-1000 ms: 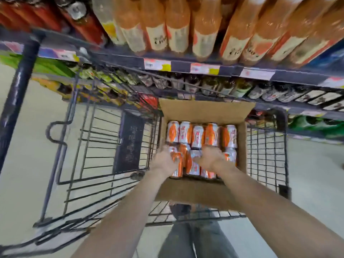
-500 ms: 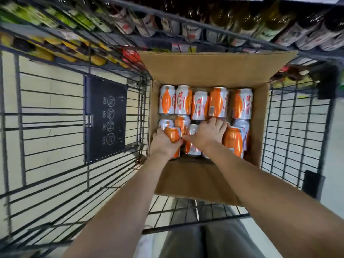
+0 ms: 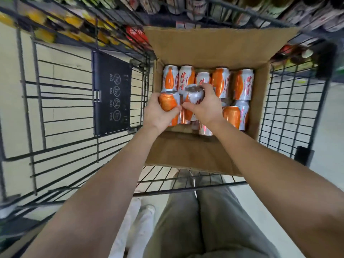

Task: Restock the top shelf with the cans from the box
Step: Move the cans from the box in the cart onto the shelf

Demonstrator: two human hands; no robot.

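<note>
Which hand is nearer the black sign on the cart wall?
Left. The left hand, gripping a can, is just right of the black sign; the right hand grips a second can farther right.

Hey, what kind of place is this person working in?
Most likely a supermarket drinks aisle. A wire shopping cart carries an open cardboard box of orange-and-silver cans, shelves of bottled drinks stand behind it, and the left hand and right hand each grip a can.

My bare forearms reach forward, close together. My left hand curls round an orange can; my right hand grips a silver can.
</note>
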